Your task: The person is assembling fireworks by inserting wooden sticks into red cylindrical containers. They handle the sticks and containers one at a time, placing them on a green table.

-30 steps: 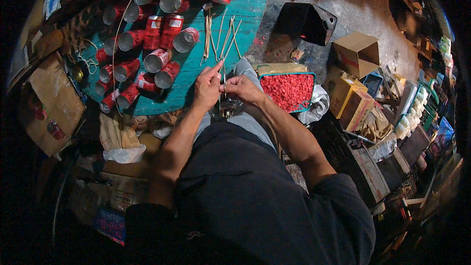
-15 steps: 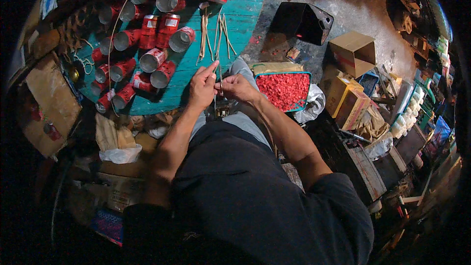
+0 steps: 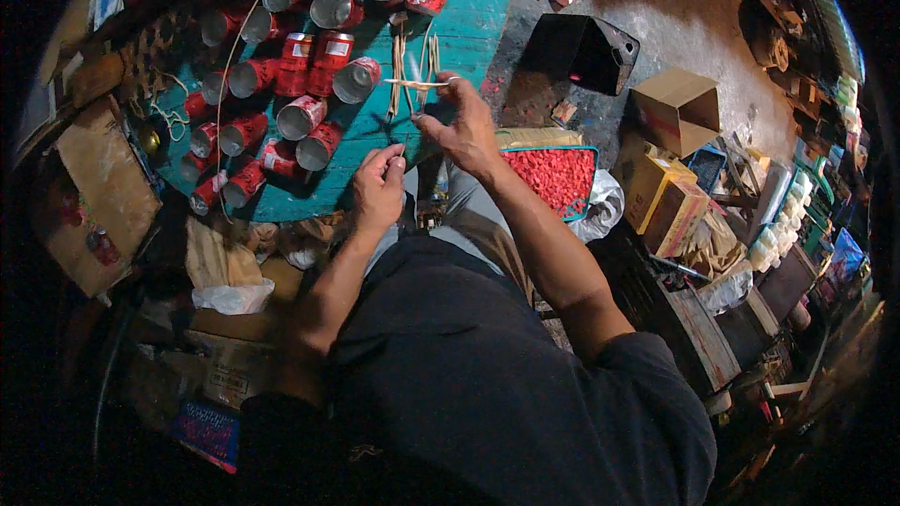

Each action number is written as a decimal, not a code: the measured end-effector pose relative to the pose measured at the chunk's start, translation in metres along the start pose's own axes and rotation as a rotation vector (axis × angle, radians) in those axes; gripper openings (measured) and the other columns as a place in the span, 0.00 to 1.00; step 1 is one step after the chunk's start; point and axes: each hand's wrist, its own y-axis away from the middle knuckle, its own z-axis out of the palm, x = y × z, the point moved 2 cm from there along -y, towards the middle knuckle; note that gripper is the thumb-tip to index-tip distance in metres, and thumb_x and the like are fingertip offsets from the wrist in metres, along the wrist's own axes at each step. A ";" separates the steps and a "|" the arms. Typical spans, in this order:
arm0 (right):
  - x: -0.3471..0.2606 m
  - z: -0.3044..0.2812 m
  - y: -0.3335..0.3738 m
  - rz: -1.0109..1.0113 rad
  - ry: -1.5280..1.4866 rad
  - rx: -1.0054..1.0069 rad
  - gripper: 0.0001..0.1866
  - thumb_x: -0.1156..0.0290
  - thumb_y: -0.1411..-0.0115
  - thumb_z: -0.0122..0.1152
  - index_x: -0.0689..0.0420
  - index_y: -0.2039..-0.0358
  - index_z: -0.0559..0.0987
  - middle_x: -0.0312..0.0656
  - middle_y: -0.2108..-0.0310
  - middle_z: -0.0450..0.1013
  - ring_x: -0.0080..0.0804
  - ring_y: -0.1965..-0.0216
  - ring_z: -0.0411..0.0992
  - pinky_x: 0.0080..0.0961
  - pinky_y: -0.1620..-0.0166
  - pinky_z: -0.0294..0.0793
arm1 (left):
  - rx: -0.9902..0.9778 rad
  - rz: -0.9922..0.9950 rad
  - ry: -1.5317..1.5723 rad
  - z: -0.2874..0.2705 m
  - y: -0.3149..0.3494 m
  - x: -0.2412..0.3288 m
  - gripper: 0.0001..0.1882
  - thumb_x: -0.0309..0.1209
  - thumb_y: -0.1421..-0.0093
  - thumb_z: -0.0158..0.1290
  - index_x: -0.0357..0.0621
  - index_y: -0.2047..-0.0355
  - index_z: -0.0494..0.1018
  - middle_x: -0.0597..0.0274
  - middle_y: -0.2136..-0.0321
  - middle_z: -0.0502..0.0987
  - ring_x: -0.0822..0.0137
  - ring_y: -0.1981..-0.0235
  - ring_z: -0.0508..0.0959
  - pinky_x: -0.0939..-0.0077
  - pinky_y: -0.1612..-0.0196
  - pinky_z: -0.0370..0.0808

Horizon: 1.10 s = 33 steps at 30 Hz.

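My right hand [image 3: 461,131] reaches over the teal table [image 3: 469,33], its thumb and forefinger apart. A thin pale stick [image 3: 412,83] lies crosswise at its fingertips and appears held there. Beneath it, pale thin strands [image 3: 397,56] lie in two loose bundles on the tabletop. My left hand [image 3: 379,186] is nearer to me, at the table's edge, with fingertips pinched together; anything between them is too small to make out. To the left of both hands stand and lie several red cans [image 3: 302,115], many showing open silvery insides.
Right of my legs sits a teal-rimmed tray [image 3: 594,178] of red chips. Beyond it are a black container [image 3: 581,49], an open cardboard box [image 3: 677,105] and yellow boxes [image 3: 656,189]. A long thin rod [image 3: 246,23] curves across the cans. A cardboard sheet [image 3: 103,197] leans at left.
My right hand has moved forward and away from my left hand, over the strand bundles. My left hand has drawn back slightly toward me. The view has shifted a little.
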 end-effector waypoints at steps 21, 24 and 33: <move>0.028 -0.021 -0.065 0.165 -0.334 0.027 0.23 0.77 0.46 0.69 0.65 0.53 0.67 0.42 0.71 0.78 0.23 0.70 0.75 0.19 0.66 0.74 | 0.054 -0.126 0.167 0.040 -0.013 0.001 0.16 0.27 0.36 0.54 0.28 0.52 0.74 0.57 0.73 0.78 0.71 0.77 0.79 0.78 0.73 0.79; 0.029 -0.036 -0.049 0.194 -0.279 0.085 0.17 0.71 0.46 0.71 0.65 0.61 0.73 0.39 0.73 0.77 0.22 0.71 0.73 0.19 0.67 0.72 | 0.080 -0.127 0.257 0.043 -0.021 -0.004 0.16 0.27 0.36 0.55 0.27 0.52 0.73 0.55 0.73 0.78 0.71 0.78 0.79 0.77 0.76 0.79; 0.065 -0.004 0.094 0.828 -0.543 -0.650 0.18 0.54 0.41 0.68 0.52 0.79 0.76 0.29 0.85 0.67 0.17 0.86 0.60 0.19 0.85 0.54 | 0.080 -0.122 0.380 0.039 -0.022 -0.002 0.16 0.26 0.37 0.55 0.28 0.52 0.73 0.58 0.71 0.78 0.71 0.76 0.78 0.76 0.76 0.80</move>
